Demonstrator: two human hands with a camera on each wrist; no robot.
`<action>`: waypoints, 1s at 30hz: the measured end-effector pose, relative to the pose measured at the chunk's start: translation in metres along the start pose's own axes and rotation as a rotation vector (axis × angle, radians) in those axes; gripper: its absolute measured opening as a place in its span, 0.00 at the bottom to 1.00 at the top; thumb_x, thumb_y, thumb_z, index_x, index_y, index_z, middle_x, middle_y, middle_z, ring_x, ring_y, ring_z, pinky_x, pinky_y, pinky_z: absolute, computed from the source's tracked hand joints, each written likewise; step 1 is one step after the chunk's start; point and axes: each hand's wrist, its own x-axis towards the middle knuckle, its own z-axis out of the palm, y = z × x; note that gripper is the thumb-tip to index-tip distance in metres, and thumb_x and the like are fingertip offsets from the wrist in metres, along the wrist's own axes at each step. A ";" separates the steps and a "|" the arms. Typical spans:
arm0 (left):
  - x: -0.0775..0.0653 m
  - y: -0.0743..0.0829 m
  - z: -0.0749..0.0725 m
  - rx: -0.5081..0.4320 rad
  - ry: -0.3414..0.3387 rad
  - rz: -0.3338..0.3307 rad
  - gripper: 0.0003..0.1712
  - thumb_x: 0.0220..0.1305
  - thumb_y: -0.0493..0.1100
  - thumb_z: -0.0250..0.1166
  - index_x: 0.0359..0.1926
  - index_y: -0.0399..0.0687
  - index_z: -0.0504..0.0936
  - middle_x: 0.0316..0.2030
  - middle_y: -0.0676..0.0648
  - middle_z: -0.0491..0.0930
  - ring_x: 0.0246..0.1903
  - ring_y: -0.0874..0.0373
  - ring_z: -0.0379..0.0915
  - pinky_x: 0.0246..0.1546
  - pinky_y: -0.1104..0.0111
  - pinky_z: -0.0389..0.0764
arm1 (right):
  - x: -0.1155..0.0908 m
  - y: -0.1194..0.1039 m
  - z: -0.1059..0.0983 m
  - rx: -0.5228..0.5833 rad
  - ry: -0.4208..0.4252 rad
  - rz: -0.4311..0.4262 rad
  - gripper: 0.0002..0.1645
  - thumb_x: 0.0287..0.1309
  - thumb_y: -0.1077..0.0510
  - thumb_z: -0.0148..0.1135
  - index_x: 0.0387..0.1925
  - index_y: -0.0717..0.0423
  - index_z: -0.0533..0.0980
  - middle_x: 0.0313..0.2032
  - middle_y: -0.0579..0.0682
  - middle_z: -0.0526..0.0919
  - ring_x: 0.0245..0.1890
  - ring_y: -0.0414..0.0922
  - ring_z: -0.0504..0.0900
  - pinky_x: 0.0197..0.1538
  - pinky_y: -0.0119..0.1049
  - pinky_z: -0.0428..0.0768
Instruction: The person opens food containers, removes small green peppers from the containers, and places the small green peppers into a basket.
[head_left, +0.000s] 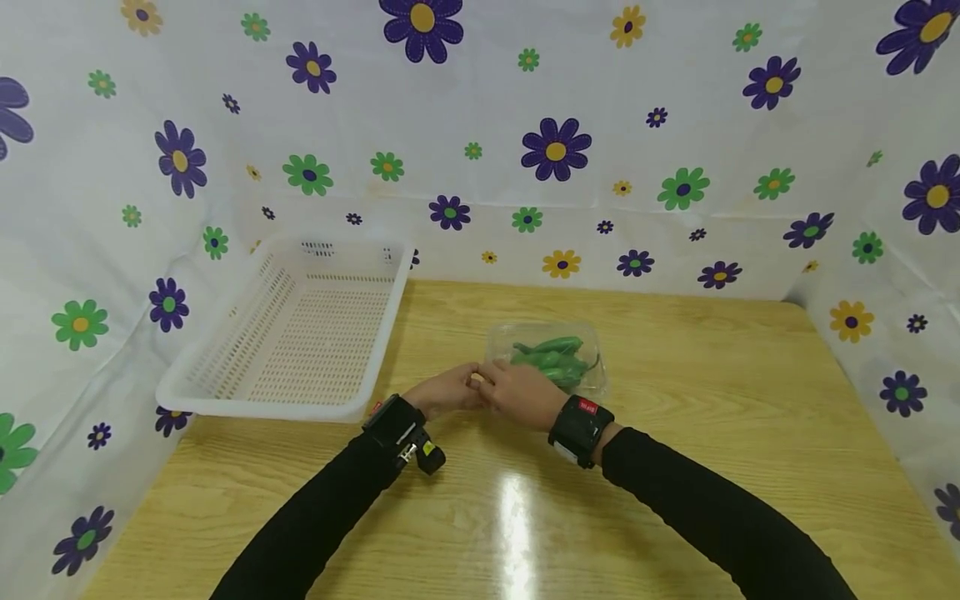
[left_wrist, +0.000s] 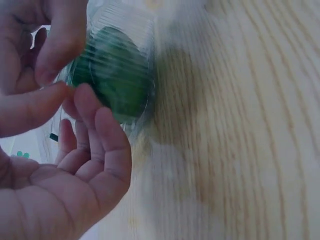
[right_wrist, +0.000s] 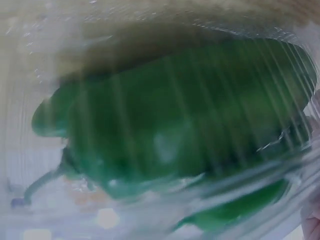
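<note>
A clear plastic box (head_left: 592,337) with ribbed walls sits on the table, and several green peppers (head_left: 551,358) lie inside it. My left hand (head_left: 450,390) is at the box's left end, its thumb and index fingertip pinching at the edge in the left wrist view. From the other side my right hand (head_left: 525,392) reaches across the box's front left corner, thumb and fingers curled at the same edge. The two hands' fingertips nearly meet there and hide that corner. Close up in the right wrist view, the peppers (right_wrist: 190,110) show through the plastic.
A white perforated basket (head_left: 367,383) stands on the left of the wood-grain table (head_left: 712,400). Flower-printed white cloth (head_left: 480,175) hangs behind the table and along both sides. Both wrists carry black strapped cameras (head_left: 581,429).
</note>
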 end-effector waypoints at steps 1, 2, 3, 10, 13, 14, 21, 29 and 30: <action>0.000 0.000 0.000 -0.008 0.002 0.004 0.22 0.68 0.33 0.51 0.61 0.34 0.59 0.40 0.49 0.77 0.41 0.65 0.76 0.59 0.60 0.72 | -0.001 0.001 -0.001 -0.003 0.024 -0.004 0.13 0.52 0.52 0.68 0.37 0.54 0.79 0.36 0.49 0.76 0.32 0.41 0.76 0.29 0.28 0.76; 0.000 -0.001 0.000 -0.018 0.005 0.008 0.22 0.68 0.33 0.51 0.60 0.34 0.59 0.41 0.49 0.77 0.41 0.64 0.76 0.60 0.59 0.72 | -0.002 0.002 -0.002 -0.002 0.047 -0.006 0.14 0.51 0.52 0.69 0.37 0.54 0.78 0.36 0.49 0.76 0.32 0.41 0.75 0.30 0.28 0.75; 0.000 -0.001 0.000 -0.024 0.012 0.010 0.21 0.69 0.34 0.51 0.59 0.35 0.59 0.41 0.48 0.77 0.42 0.63 0.75 0.60 0.58 0.71 | -0.003 0.003 -0.003 0.002 0.072 -0.007 0.14 0.51 0.52 0.69 0.37 0.54 0.78 0.35 0.49 0.76 0.32 0.41 0.75 0.30 0.28 0.75; -0.002 -0.002 0.005 -0.057 0.071 0.010 0.20 0.70 0.37 0.51 0.59 0.36 0.58 0.44 0.44 0.76 0.49 0.53 0.74 0.60 0.56 0.70 | -0.020 0.008 -0.007 -0.016 0.161 0.094 0.19 0.49 0.56 0.71 0.39 0.57 0.72 0.35 0.50 0.72 0.30 0.41 0.72 0.31 0.30 0.74; -0.002 -0.001 0.009 -0.054 0.099 0.013 0.19 0.70 0.37 0.50 0.58 0.37 0.58 0.45 0.43 0.74 0.51 0.50 0.73 0.60 0.57 0.71 | -0.030 0.011 -0.009 0.004 0.168 0.151 0.18 0.48 0.57 0.71 0.36 0.56 0.70 0.36 0.50 0.72 0.32 0.42 0.73 0.33 0.32 0.75; -0.002 -0.001 0.009 -0.053 0.112 0.015 0.18 0.70 0.36 0.50 0.58 0.37 0.58 0.46 0.42 0.74 0.51 0.49 0.72 0.59 0.57 0.71 | -0.034 0.012 -0.010 0.011 0.167 0.168 0.18 0.48 0.58 0.71 0.36 0.56 0.70 0.36 0.50 0.73 0.33 0.43 0.74 0.35 0.33 0.77; -0.001 -0.006 0.011 -0.019 0.185 0.019 0.12 0.68 0.36 0.53 0.49 0.40 0.62 0.42 0.43 0.77 0.42 0.57 0.76 0.52 0.62 0.75 | -0.067 0.021 -0.011 0.017 0.169 0.284 0.25 0.44 0.52 0.73 0.41 0.58 0.73 0.39 0.53 0.76 0.38 0.47 0.78 0.39 0.39 0.79; -0.003 -0.007 0.025 0.183 0.404 0.088 0.25 0.64 0.41 0.60 0.58 0.40 0.61 0.49 0.36 0.71 0.46 0.45 0.72 0.45 0.59 0.75 | -0.090 0.026 -0.015 0.062 0.150 0.372 0.27 0.41 0.56 0.76 0.43 0.60 0.75 0.40 0.54 0.78 0.43 0.49 0.78 0.43 0.42 0.79; -0.003 -0.007 0.028 0.247 0.454 0.117 0.27 0.63 0.42 0.62 0.58 0.41 0.61 0.49 0.37 0.70 0.46 0.45 0.71 0.45 0.59 0.74 | -0.092 0.026 -0.015 0.060 0.147 0.373 0.26 0.42 0.57 0.75 0.43 0.60 0.75 0.41 0.53 0.78 0.43 0.49 0.78 0.43 0.42 0.78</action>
